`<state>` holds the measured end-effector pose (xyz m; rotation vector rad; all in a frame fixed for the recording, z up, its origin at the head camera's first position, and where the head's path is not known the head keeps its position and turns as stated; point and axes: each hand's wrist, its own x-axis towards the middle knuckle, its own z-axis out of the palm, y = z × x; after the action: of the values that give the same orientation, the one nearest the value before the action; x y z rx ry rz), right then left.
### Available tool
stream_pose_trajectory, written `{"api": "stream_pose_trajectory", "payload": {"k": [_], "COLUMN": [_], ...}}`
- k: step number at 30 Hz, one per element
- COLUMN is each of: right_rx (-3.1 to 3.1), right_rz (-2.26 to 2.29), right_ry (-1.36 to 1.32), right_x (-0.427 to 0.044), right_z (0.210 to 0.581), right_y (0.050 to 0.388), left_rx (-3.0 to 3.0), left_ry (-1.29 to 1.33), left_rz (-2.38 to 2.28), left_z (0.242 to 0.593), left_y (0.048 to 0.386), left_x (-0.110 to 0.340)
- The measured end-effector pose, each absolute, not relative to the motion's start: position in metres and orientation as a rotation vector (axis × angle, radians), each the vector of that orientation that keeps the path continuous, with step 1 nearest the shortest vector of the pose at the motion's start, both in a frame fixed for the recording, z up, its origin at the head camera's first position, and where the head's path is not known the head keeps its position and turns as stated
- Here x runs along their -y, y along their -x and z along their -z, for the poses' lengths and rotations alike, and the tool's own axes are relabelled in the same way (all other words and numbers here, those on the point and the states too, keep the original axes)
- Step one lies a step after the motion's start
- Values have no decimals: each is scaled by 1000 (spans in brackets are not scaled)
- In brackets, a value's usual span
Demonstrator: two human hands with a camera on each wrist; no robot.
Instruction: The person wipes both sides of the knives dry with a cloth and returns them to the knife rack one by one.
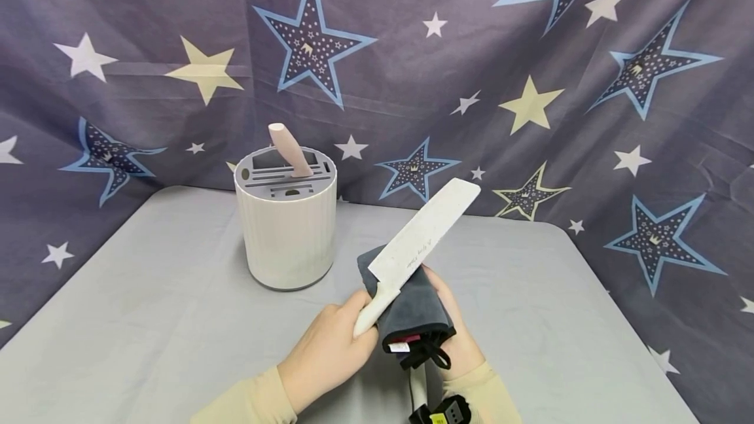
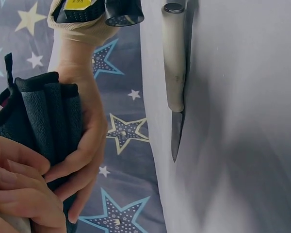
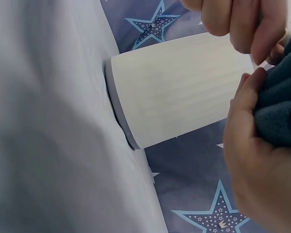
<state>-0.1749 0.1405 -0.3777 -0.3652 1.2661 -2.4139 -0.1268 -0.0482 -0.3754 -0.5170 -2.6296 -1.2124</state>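
My left hand [image 1: 330, 349] grips the white handle of a cleaver [image 1: 424, 231]. Its broad pale blade, marked with small script, points up and away to the right. Behind the blade is a folded dark grey cloth [image 1: 415, 313] with black edging and a loop, held in my right hand [image 1: 462, 342]. Most of the right fingers are hidden by the cloth in the head view; the left wrist view shows them curved around it. Below the hands, a small knife [image 2: 174, 63] with an off-white handle lies on the table.
A round cream knife block [image 1: 288, 234] stands at the back left, with one pink-handled knife [image 1: 290, 149] in its slotted grey top. The grey-covered table [image 1: 147, 319] ends at a star-patterned curtain [image 1: 383, 116]. A black wrist device [image 1: 442, 411] is at the front.
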Motion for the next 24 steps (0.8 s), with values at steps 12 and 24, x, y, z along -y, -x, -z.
{"api": "stream_pose_trajectory", "payload": {"k": [12,24], "right_rx": [-802,-1211], "right_rz": [2435,2469], "right_ry": [288,-102], "right_x": [-143,-143], "right_z": [368,361], "right_y": [180,177], "left_rx": [2602,2583], "left_ry": [441,322], "left_rz": [1550,1789], "left_z": [372,367], "left_y": [127,123], "left_x": [49,47]}}
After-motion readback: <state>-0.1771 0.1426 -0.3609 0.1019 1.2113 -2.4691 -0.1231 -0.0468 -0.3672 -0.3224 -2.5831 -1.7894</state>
